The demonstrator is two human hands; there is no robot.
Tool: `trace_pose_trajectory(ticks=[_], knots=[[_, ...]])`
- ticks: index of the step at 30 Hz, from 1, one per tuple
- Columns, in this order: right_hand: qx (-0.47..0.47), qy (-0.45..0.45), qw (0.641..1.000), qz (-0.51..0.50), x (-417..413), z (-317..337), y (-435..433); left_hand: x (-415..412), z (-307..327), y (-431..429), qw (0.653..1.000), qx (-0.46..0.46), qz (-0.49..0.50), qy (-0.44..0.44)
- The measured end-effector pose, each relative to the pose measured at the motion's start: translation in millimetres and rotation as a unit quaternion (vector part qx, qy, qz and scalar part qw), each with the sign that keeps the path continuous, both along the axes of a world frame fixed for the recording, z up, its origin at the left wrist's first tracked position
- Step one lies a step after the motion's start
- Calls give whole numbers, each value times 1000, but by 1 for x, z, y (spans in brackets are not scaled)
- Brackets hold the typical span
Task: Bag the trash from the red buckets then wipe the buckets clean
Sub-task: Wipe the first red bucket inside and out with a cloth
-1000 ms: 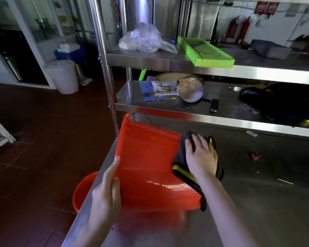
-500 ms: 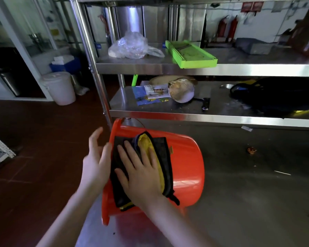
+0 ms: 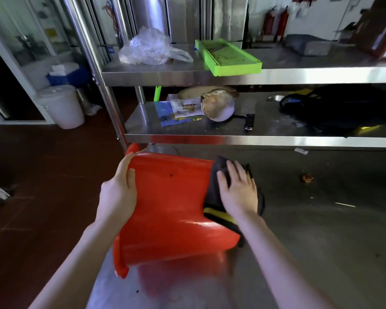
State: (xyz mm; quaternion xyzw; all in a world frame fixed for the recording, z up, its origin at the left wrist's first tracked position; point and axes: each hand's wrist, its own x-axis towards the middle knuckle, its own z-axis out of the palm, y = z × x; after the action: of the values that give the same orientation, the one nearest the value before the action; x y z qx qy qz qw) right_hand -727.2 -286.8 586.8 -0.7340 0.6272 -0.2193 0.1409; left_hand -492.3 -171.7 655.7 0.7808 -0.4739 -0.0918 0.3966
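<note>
Both bare forearms reach forward. The left hand (image 3: 118,192) grips the red bucket (image 3: 172,204) at its side, thumb on top. The right hand (image 3: 237,192) presses flat, fingers spread, on the cloth (image 3: 212,190).

I see red plastic bucket (image 3: 172,208) tipped on stainless steel tabletop (image 3: 321,241), black-and-yellow cloth (image 3: 214,188) against its right end, steel shelf (image 3: 265,139) behind.
</note>
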Motion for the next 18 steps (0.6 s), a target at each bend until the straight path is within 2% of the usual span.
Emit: trace_pose_trajectory(ticks=[2,4,7,9,11,13,15,18], knots=[[26,10,1000,-2,7,5,-6,-2,-7,5,1000,-25,2,2],[-50,52,997,35,35,13,12,-1,-11,6,999,-39,-3,3],[-139,49,975,166,96,19,66,4,-16,12,999,-39,-5,-22],[-160,36,955,249,122,19,93,6,-22,19,999,-51,-4,-15],[-169,42,941,289,120,17,93,6,-27,25,998,-63,-5,-2],[-177,61,946,266,95,13,74,7,-32,29,998,-70,-6,3],[-144,73,973,166,60,11,47,6,-38,32,997,-78,-15,20],[-2,69,997,39,21,16,6,5,-42,37,995,-81,-20,50]])
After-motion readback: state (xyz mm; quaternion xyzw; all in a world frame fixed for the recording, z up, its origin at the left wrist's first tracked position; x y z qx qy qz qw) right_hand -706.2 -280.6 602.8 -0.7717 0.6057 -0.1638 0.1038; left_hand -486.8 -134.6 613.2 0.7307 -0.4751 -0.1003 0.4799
